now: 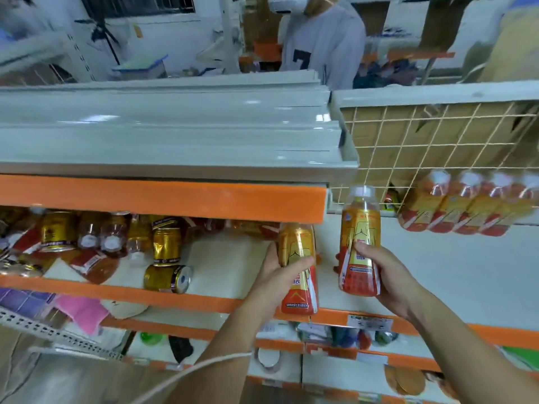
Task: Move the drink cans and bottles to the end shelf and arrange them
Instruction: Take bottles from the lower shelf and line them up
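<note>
At the join between the cluttered shelf (221, 258) and the end shelf (452, 266), I had my left hand (277, 268) wrapped round one bottle (299, 275) and my right hand (385, 275) round a second bottle (360, 237), mid-carry, and I judged both next needed standing upright beside the row (466, 205) there.

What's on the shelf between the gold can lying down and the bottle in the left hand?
Nothing. In the head view, only bare white shelf shows between the lying gold can and the bottle the left hand grips.
</note>
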A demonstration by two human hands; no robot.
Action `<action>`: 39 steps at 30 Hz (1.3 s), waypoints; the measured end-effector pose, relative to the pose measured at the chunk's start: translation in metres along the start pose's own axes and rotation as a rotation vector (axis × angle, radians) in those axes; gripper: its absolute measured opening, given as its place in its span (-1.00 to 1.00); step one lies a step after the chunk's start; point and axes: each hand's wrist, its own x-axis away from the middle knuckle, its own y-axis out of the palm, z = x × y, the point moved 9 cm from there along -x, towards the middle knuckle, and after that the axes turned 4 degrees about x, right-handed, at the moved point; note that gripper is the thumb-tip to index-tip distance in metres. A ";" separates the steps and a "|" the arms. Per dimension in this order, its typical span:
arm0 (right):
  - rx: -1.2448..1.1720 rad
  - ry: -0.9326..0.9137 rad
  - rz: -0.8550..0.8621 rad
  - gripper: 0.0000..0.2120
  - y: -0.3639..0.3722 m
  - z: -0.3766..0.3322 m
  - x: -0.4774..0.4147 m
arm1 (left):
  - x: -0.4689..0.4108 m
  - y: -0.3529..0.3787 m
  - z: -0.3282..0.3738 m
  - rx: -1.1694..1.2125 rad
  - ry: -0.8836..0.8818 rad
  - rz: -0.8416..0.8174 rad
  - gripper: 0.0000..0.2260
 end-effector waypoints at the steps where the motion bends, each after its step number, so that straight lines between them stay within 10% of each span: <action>1: -0.005 -0.010 0.015 -0.23 -0.012 -0.003 0.002 | -0.004 0.015 0.004 -0.019 0.003 -0.023 -0.59; 12: 0.072 -0.086 0.176 -0.30 -0.188 -0.025 0.046 | -0.039 0.194 0.008 -0.126 0.003 -0.184 -0.70; 18: 0.167 -0.076 0.282 -0.66 -0.255 -0.029 0.058 | -0.062 0.264 0.006 -0.193 0.060 -0.291 -0.58; 28: 0.262 -0.080 0.451 -0.54 -0.331 -0.041 0.043 | -0.128 0.334 -0.025 -0.291 0.071 -0.439 -0.32; 39: 0.399 -0.093 0.226 -0.41 -0.439 -0.048 -0.016 | -0.178 0.417 -0.050 -0.257 0.100 -0.200 -0.26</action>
